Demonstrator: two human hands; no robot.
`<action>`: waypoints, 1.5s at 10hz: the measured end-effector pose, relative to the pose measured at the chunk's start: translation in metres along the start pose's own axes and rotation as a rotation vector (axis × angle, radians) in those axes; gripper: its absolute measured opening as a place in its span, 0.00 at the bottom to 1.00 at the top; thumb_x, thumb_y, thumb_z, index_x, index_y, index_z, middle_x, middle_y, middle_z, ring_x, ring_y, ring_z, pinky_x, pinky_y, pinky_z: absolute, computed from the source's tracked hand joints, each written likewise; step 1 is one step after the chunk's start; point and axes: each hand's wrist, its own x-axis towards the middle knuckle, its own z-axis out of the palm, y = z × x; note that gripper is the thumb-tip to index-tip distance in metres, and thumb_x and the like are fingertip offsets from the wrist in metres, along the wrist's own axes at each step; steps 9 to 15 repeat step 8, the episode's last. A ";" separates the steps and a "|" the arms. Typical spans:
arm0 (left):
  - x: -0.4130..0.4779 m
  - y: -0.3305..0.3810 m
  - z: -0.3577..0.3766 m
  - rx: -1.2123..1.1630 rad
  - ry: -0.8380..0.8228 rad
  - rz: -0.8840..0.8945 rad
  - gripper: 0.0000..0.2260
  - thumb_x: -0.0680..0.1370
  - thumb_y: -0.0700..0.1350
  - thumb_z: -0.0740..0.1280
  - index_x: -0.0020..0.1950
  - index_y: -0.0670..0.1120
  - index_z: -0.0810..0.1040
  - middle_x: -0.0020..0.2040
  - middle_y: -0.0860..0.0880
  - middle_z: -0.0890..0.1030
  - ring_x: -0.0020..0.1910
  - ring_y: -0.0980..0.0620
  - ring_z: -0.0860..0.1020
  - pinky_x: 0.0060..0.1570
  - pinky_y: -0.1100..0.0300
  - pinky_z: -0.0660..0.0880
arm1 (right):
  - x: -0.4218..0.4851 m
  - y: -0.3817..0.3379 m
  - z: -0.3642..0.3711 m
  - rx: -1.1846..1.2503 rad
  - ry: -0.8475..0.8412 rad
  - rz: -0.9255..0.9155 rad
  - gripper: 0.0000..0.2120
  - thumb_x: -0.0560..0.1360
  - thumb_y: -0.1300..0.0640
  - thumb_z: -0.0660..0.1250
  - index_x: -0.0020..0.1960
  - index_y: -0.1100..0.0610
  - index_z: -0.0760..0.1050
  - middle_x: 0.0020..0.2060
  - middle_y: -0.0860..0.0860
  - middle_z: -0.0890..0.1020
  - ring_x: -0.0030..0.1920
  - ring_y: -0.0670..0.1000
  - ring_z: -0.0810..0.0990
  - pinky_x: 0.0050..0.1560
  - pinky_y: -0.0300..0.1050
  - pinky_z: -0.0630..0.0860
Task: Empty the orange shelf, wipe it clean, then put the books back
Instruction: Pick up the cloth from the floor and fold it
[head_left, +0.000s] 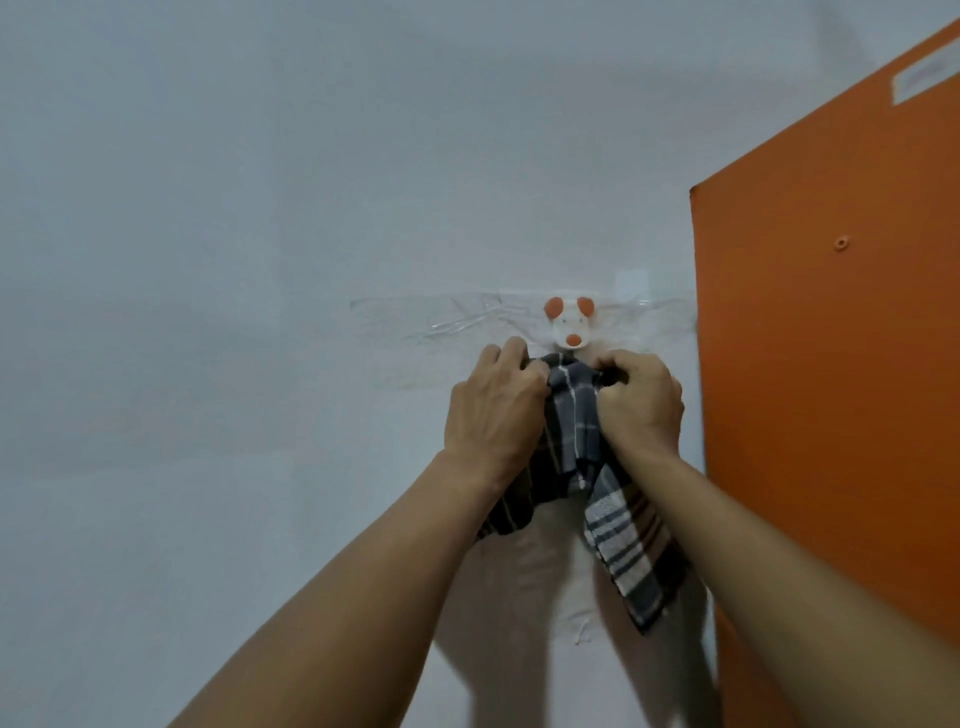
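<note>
Pale grey-white wall (208, 260) fills most of the head view, smooth and bare apart from wrinkled strips of clear tape (431, 317) stuck across it. At the middle of that tape sits a small white plastic wall hook shaped like an animal face with orange ears and an orange nose (569, 322). Just beneath the hook hangs a dark grey and white checked cloth (571, 415), bunched at the top and falling in two loose folds, one down to the left and one, lighter and striped, down to the right.

Both hands are raised to the cloth's bunched top. The left hand (496, 410) has its fingers curled closed around the left side of the fabric, knuckles toward the camera. The right hand (641, 402) is also closed, gripping the right side of the bunch right below the hook. The two hands are near each other with the cloth between them. Both bare forearms reach up from the lower edge.

On the right, the flat orange side panel of the shelf (831, 364) stands against the wall, with a small round orange cap and a pale label near its top corner.
</note>
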 end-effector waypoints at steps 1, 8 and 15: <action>-0.024 0.005 0.003 -0.095 -0.115 -0.026 0.04 0.79 0.43 0.65 0.52 0.45 0.78 0.49 0.47 0.75 0.43 0.42 0.75 0.32 0.52 0.67 | -0.008 -0.001 -0.003 0.124 -0.116 0.150 0.17 0.69 0.69 0.61 0.39 0.49 0.81 0.41 0.47 0.84 0.44 0.52 0.80 0.44 0.45 0.78; -0.051 0.024 -0.015 -0.192 -0.282 -0.316 0.13 0.77 0.42 0.67 0.60 0.45 0.70 0.55 0.44 0.71 0.48 0.41 0.75 0.42 0.50 0.73 | 0.015 -0.004 -0.033 0.057 -0.270 0.269 0.10 0.71 0.63 0.61 0.32 0.55 0.67 0.30 0.54 0.71 0.31 0.52 0.67 0.33 0.45 0.63; -0.051 0.024 -0.015 -0.192 -0.282 -0.316 0.13 0.77 0.42 0.67 0.60 0.45 0.70 0.55 0.44 0.71 0.48 0.41 0.75 0.42 0.50 0.73 | 0.015 -0.004 -0.033 0.057 -0.270 0.269 0.10 0.71 0.63 0.61 0.32 0.55 0.67 0.30 0.54 0.71 0.31 0.52 0.67 0.33 0.45 0.63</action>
